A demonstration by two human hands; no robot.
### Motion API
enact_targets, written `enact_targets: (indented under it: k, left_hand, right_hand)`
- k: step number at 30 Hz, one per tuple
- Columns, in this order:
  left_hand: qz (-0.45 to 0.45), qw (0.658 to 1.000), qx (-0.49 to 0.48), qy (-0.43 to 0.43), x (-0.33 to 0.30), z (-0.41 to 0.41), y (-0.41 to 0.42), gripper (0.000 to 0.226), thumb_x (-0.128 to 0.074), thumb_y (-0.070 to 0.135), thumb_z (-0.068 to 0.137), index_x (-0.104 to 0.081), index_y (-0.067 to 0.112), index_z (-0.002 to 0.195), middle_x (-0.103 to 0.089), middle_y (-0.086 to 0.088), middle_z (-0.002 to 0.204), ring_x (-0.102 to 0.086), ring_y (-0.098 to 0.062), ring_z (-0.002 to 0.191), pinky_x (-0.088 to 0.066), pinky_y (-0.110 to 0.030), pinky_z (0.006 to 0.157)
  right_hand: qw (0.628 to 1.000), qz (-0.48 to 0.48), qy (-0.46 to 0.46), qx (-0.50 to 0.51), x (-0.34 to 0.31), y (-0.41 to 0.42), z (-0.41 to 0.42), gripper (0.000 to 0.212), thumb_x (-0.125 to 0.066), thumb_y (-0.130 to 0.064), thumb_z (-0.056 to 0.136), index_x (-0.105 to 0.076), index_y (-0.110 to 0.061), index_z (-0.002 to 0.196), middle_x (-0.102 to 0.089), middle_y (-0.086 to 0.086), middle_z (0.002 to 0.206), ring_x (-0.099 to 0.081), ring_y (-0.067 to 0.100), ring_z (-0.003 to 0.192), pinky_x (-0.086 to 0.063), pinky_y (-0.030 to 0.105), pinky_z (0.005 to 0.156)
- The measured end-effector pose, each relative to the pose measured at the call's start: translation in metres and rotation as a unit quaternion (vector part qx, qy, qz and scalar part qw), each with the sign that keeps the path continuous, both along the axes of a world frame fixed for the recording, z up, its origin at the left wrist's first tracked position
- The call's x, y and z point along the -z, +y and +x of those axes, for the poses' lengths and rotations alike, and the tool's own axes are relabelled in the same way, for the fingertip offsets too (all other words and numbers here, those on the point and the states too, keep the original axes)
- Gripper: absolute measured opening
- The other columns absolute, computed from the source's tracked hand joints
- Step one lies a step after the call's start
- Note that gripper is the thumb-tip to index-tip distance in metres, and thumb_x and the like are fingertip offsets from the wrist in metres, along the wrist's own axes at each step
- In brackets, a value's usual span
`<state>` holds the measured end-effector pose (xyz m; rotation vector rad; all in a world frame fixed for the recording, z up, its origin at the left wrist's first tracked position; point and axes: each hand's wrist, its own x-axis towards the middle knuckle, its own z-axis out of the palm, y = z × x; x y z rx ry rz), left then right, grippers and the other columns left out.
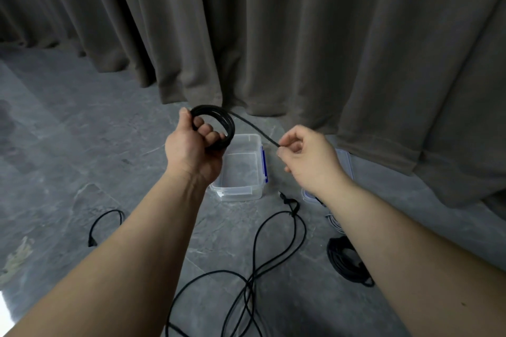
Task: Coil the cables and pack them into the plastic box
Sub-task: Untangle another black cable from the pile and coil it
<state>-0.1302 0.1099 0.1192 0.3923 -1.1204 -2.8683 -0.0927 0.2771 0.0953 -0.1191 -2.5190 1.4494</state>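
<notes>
Forearms: both bare forearms reached up from the bottom corners of the view, nearest the camera, over the grey stone floor [82, 123].
Left hand: the left hand [191, 150] had its fingers curled through a black cable coil [219, 124] of several turns and gripped it, held above the box.
Right hand: the right hand [309, 156] pinched the coil's free tail [257, 130] between thumb and fingertips, the tail running taut from the coil's far side.
Plastic box: the clear plastic box [241, 194], lid off and with a blue latch on its right wall, stood on the floor just below the coil, near the curtain [273, 22]; it looked empty, though I could not be certain.
Loose cable: a long black cable [262, 254] lay in open loops on the floor at the near edge, with a knot near its far end.
Other cables: another short cable [105, 223] lay left of the left forearm; a wound bundle [342, 257] lay by the right forearm.
Lid: what seemed to be the box lid [346, 161] lay behind the right hand, mostly hidden.
Step in hand: probably finishing this coil by wrapping the tail around the turns.
Doing it well: the left grip should hold every turn flat together; the tail should go on snugly, not so tight that the ring buckles, and the end should be tucked so the coil holds in the box.
</notes>
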Motion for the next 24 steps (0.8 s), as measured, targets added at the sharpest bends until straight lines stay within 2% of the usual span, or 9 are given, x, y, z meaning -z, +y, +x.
enact_targets:
  k: [3, 6, 10, 13, 15, 17, 19, 21, 24]
  left_hand:
    - [0.010, 1.000, -0.009, 0.001, 0.002, -0.003, 0.000, 0.043, -0.035, 0.038, 0.105, -0.038, 0.021, 0.066, -0.027, 0.008, 0.046, -0.023, -0.007, 0.040, -0.037, -0.018, 0.050]
    - [-0.059, 0.997, 0.012, 0.048, 0.008, -0.001, 0.006, 0.037, -0.037, 0.024, 0.105, -0.035, 0.019, 0.068, -0.033, 0.007, 0.048, -0.030, -0.008, 0.042, -0.030, -0.019, 0.047]
    - [-0.332, 0.935, 0.088, 0.091, 0.025, 0.005, 0.012, 0.032, -0.042, 0.017, 0.100, -0.045, 0.011, 0.069, -0.047, 0.000, 0.052, -0.044, -0.015, 0.052, -0.039, -0.030, 0.056]
    - [-0.341, 0.905, 0.226, 0.118, 0.024, 0.013, 0.014, 0.027, -0.039, 0.014, 0.101, -0.053, 0.003, 0.080, -0.040, -0.003, 0.055, -0.037, -0.015, 0.050, -0.032, -0.030, 0.053]
    - [-0.335, 0.894, 0.274, 0.115, 0.018, 0.018, 0.015, 0.021, -0.037, 0.013, 0.101, -0.054, 0.004, 0.091, -0.029, 0.002, 0.055, -0.025, -0.010, 0.047, -0.017, -0.026, 0.050]
    - [-0.327, 0.891, 0.300, 0.093, 0.015, 0.021, 0.015, 0.031, -0.035, 0.021, 0.103, -0.049, 0.006, 0.081, -0.027, 0.005, 0.050, -0.021, -0.008, 0.042, -0.013, -0.030, 0.054]
    - [-0.329, 0.889, 0.312, 0.068, 0.012, 0.023, 0.014, 0.043, -0.033, 0.031, 0.104, -0.044, 0.009, 0.069, -0.030, 0.006, 0.044, -0.023, -0.008, 0.038, -0.019, -0.031, 0.055]
    - [-0.328, 0.890, 0.311, 0.054, 0.010, 0.026, 0.014, 0.048, -0.032, 0.035, 0.104, -0.045, 0.008, 0.067, -0.032, 0.005, 0.041, -0.026, -0.009, 0.035, -0.029, -0.030, 0.055]
    - [-0.330, 0.894, 0.298, 0.053, 0.009, 0.025, 0.016, 0.050, -0.033, 0.038, 0.104, -0.049, 0.006, 0.070, -0.033, 0.002, 0.043, -0.026, -0.010, 0.036, -0.034, -0.030, 0.053]
  right_hand:
    - [0.964, 0.255, -0.041, -0.062, -0.006, -0.005, 0.007, 0.024, -0.052, -0.013, 0.089, -0.065, -0.027, 0.102, -0.066, -0.004, 0.095, -0.061, 0.021, 0.093, -0.049, 0.029, 0.078]
    - [0.919, 0.328, -0.092, -0.200, -0.018, -0.016, 0.011, 0.048, -0.044, -0.003, 0.089, -0.063, -0.032, 0.123, -0.059, -0.002, 0.126, -0.056, 0.022, 0.113, -0.047, 0.032, 0.094]
    - [0.954, 0.199, -0.014, -0.226, -0.036, -0.026, 0.012, 0.036, -0.049, -0.002, 0.091, -0.073, -0.025, 0.106, -0.070, -0.005, 0.108, -0.063, 0.010, 0.096, -0.048, 0.021, 0.087]
    - [0.986, 0.038, 0.039, -0.158, -0.036, -0.023, 0.010, 0.021, -0.061, -0.001, 0.084, -0.069, -0.021, 0.082, -0.069, -0.012, 0.073, -0.061, -0.004, 0.066, -0.044, 0.008, 0.064]
    - [0.990, 0.029, 0.055, -0.127, -0.031, -0.016, 0.008, 0.018, -0.071, -0.008, 0.080, -0.063, -0.023, 0.075, -0.057, -0.026, 0.053, -0.053, -0.010, 0.055, -0.036, 0.004, 0.056]
    - [0.992, 0.008, 0.050, -0.120, -0.027, -0.011, 0.007, 0.017, -0.075, -0.015, 0.079, -0.061, -0.023, 0.077, -0.053, -0.031, 0.052, -0.049, -0.012, 0.050, -0.032, 0.005, 0.051]
    - [0.991, -0.018, 0.039, -0.128, -0.024, -0.006, 0.006, 0.017, -0.076, -0.021, 0.080, -0.063, -0.025, 0.091, -0.064, -0.025, 0.080, -0.051, -0.014, 0.059, -0.037, 0.007, 0.064]
    - [0.987, -0.029, 0.011, -0.158, -0.021, -0.001, 0.004, 0.025, -0.072, -0.024, 0.084, -0.065, -0.026, 0.107, -0.066, -0.013, 0.108, -0.058, -0.009, 0.091, -0.047, 0.022, 0.092]
    - [0.977, -0.059, -0.011, -0.206, -0.017, -0.001, 0.006, 0.010, -0.064, -0.015, 0.090, -0.070, -0.020, 0.097, -0.072, 0.004, 0.094, -0.065, 0.006, 0.091, -0.049, 0.035, 0.098]
